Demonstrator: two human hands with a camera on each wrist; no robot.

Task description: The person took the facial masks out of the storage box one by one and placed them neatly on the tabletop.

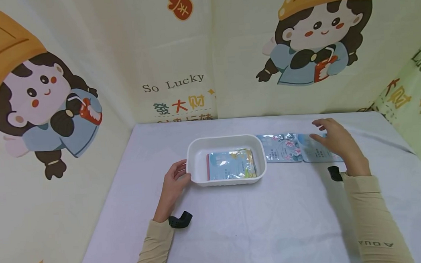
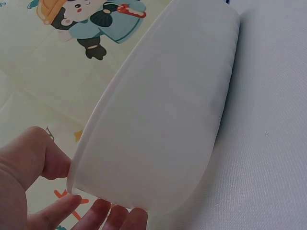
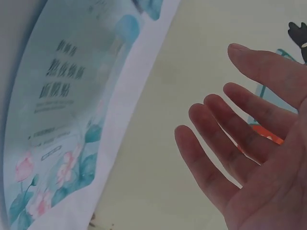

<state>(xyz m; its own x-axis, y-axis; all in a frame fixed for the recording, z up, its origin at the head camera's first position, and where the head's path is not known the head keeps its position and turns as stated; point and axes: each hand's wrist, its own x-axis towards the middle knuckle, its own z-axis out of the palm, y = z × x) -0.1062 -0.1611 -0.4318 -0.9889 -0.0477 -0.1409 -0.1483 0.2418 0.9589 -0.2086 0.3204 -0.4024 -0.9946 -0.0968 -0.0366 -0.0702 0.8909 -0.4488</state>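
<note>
A white plastic tray (image 1: pixel 192 160) stands on the table with a small pile of face mask sachets (image 1: pixel 230 165) in it, a light blue one on top. My left hand (image 1: pixel 174 184) holds the tray by its left end, thumb at the near corner and fingers along the end wall. In the left wrist view the tray's side (image 2: pixel 153 110) fills the middle, fingertips (image 2: pixel 139 215) right at its edge. My right hand (image 1: pixel 335 140) hovers with fingers spread above a pale blue face mask sachet (image 1: pixel 316 151), holding nothing. Lotus flowers decorate that sachet (image 3: pixel 62 110) in the right wrist view.
Another face mask sachet with pink flowers (image 1: pixel 282 149) lies between the tray and the pale blue one, in a row. White cloth covers the table (image 1: pixel 259 225). A printed curtain (image 1: pixel 235 65) hangs behind its far edge and at both sides.
</note>
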